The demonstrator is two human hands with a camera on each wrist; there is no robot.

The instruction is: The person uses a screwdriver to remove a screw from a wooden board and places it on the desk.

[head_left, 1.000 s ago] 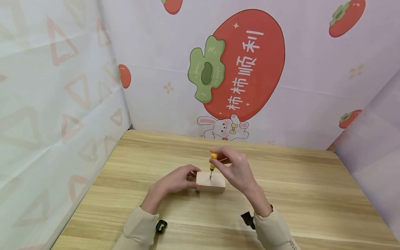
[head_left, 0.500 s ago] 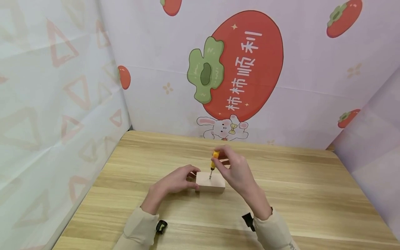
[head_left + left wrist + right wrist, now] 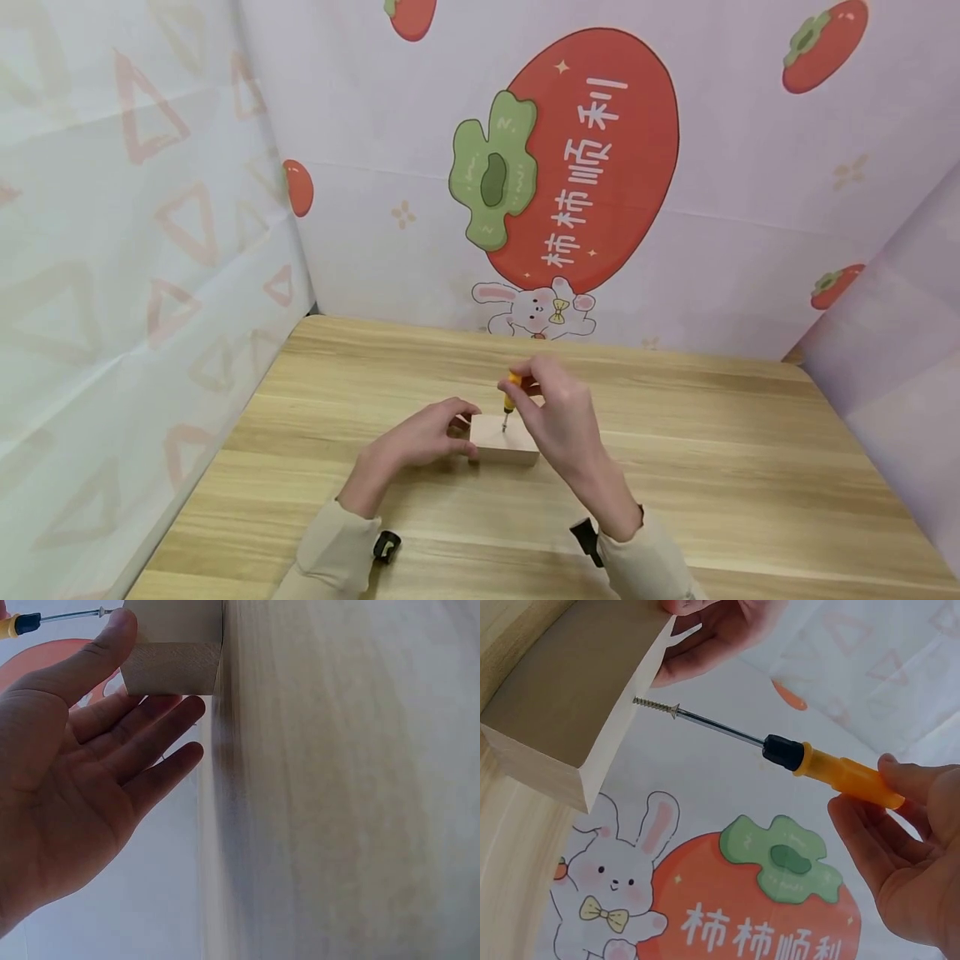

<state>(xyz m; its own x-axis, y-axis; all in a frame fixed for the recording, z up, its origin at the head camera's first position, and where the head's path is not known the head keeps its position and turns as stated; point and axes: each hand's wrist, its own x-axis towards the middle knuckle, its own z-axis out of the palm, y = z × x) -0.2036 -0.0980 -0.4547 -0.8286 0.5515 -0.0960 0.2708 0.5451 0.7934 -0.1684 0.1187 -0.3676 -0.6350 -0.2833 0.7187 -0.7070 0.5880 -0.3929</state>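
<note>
A pale wooden block lies on the table, with a screw standing in its top face, most of the thread showing. My left hand grips the block's left end, thumb on the near side and fingers on the far side; the left wrist view shows the thumb and fingertips against the block. My right hand pinches the yellow handle of a screwdriver between thumb and fingers. The screwdriver's shaft runs down to the screw, its tip at the screw head.
The wood-grain table extends around the block on all sides. Behind it hangs a back sheet printed with persimmons and a rabbit. A patterned sheet closes off the left side, another the right.
My right hand shifts slightly and its fingers change position around the screwdriver handle, whose tilt varies a little. My left hand and the block stay in place.
</note>
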